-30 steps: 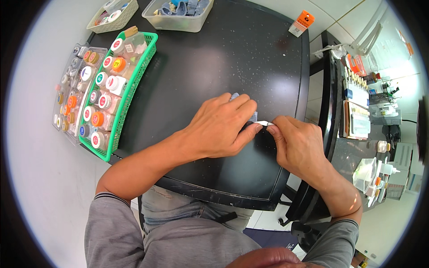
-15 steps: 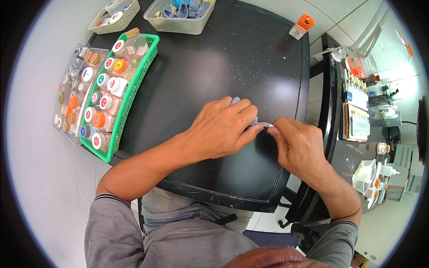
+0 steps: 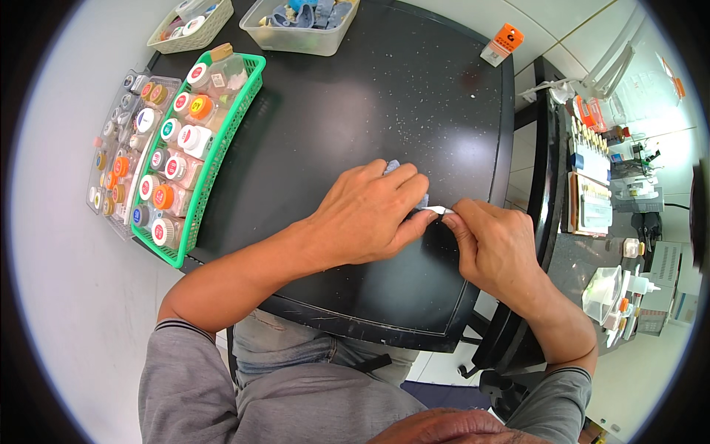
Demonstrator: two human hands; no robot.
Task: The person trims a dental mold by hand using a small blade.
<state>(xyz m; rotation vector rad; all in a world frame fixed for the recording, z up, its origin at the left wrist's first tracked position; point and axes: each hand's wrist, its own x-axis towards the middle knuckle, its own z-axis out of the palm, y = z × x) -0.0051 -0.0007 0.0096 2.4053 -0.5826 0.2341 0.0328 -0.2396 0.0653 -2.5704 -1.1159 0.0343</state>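
Over the middle of the black table [image 3: 325, 133], my left hand [image 3: 373, 211] is closed around a small blue-grey piece [image 3: 392, 167]. Only bits of that piece show past my fingers, and it looks like the blue-grey dental casts in the box at the back. Close by on the right, my right hand [image 3: 492, 235] pinches a thin, pale, blade-like strip [image 3: 440, 210] between thumb and forefinger. The strip reaches across to my left thumb and the edge of the blue-grey piece. Whether it touches the piece is hidden by my fingers.
A green basket [image 3: 255, 81] of capped jars stands at the left, beside a clear rack [image 3: 111, 152] of bottles. At the back are a plastic box [image 3: 325, 46] of casts and a woven basket [image 3: 166, 43]. White crumbs dot the table. A side counter [image 3: 569, 259] holds shade guides and bottles.
The pale strip has turned slightly and now looks whiter and broader between my hands. Both hands keep their grips and almost the same places.
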